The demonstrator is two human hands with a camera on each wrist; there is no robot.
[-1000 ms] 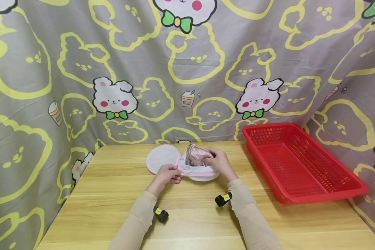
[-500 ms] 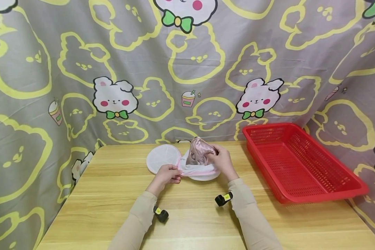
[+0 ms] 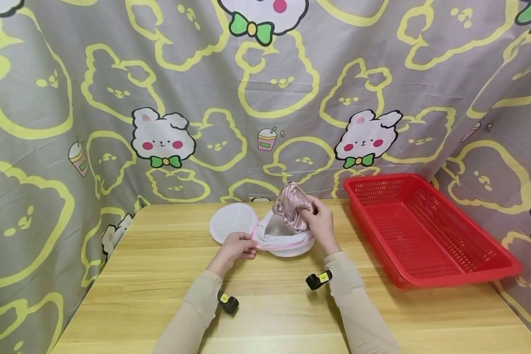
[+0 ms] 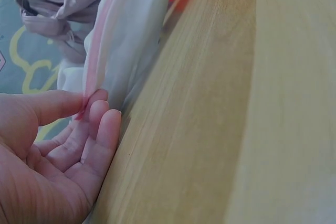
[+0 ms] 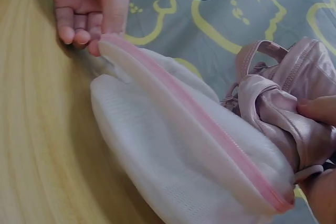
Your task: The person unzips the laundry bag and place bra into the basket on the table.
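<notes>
A white mesh laundry bag (image 3: 289, 251) with a pink zipper edge lies open on the table, its round lid (image 3: 233, 222) folded out to the left. My left hand (image 3: 236, 250) pinches the zipper edge near the hinge between thumb and index finger, the other fingers loosely bent (image 4: 86, 140). My right hand (image 3: 323, 223) grips a crumpled, shiny dusty-pink satin piece with a strap-like loop (image 5: 289, 98), over the bag's mouth. Part of the satin piece is hidden behind the right hand's fingers and, in the right wrist view, behind the bag's rim.
A red perforated plastic basket (image 3: 400, 280) stands at the right of the wooden table (image 3: 265, 314). A grey curtain (image 3: 230, 98) with cartoon prints hangs behind the table and along its sides. Black wrist cameras (image 3: 317, 280) sit on both sleeves.
My right hand has lifted the satin piece up and to the right, out of the bag's mouth, showing more of the bag's inside. The left hand keeps its pinch in nearly the same place.
</notes>
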